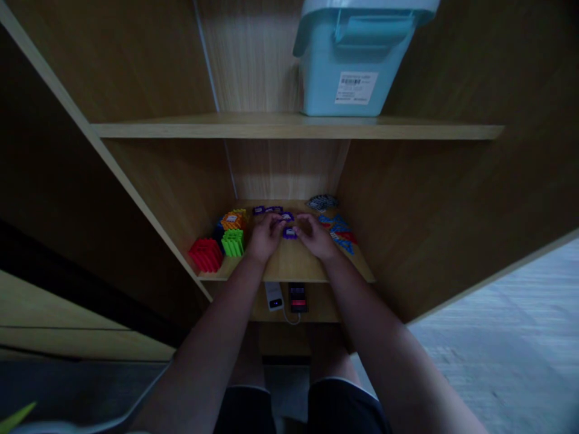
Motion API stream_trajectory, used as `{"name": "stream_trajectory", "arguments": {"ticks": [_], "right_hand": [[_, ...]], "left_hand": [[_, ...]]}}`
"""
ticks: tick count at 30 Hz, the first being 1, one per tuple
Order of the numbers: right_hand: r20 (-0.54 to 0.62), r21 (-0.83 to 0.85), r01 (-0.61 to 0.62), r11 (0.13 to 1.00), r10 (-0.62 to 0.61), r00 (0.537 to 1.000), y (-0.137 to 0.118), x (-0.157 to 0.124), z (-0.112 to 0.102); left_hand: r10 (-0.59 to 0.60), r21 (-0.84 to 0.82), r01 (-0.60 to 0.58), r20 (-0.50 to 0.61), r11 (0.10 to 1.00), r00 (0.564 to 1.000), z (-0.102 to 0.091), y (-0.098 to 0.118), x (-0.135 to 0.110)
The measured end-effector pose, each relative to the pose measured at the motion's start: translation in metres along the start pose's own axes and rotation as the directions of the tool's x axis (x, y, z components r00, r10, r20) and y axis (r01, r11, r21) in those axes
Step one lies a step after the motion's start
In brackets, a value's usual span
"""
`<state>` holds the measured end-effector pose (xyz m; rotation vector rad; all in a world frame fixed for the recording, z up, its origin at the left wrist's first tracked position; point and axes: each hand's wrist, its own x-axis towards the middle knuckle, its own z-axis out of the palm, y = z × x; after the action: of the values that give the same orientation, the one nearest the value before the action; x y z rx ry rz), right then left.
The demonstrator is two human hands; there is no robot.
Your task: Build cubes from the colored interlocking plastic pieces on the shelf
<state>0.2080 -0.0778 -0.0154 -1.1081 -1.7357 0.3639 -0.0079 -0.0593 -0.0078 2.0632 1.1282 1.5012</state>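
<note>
My left hand (263,240) reaches into the middle shelf, its thumb and index finger pinched at the edge of a small purple plastic piece (287,216) with a pale mark. A second purple piece (290,233) lies nearer me. My right hand (318,239) is curved, fingers apart, with the thumb at the right edge of that nearer piece. Behind my left hand, several more purple pieces (259,210) stand in a row toward the back. Fine contact at the fingertips is too small to make out.
Stacks of ribbed plastic pieces, red (206,255), green (233,242) and orange (232,220), stand at left. Blue and red triangular pieces (340,232) and a dark patterned object (322,202) are at right. Below lie a white device (274,295) and a phone (297,296); above, a blue bin (346,66).
</note>
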Motion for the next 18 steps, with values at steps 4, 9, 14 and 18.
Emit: {"name": "stream_trajectory", "arguments": {"ticks": [4,9,14,18], "right_hand": [[-0.003,0.077,-0.001,0.997,0.001,1.0,-0.0039,0.0015,-0.0019],[-0.003,0.144,-0.006,0.99,0.006,1.0,-0.0047,0.0025,-0.0009],[0.007,0.166,-0.005,0.986,0.004,1.0,-0.0035,0.0021,-0.0001],[0.015,0.136,-0.047,0.99,0.045,0.999,0.0002,0.0022,0.0012]], "left_hand": [[-0.022,-0.097,0.029,0.068,0.995,0.997,0.0029,0.0032,-0.0023],[-0.039,-0.21,0.056,0.088,0.976,0.995,0.0063,0.0018,-0.0026],[-0.056,-0.206,0.083,0.135,0.975,0.989,0.0073,-0.0007,-0.003],[-0.092,-0.129,0.112,0.152,0.985,0.984,0.0023,0.0048,-0.0025]]}}
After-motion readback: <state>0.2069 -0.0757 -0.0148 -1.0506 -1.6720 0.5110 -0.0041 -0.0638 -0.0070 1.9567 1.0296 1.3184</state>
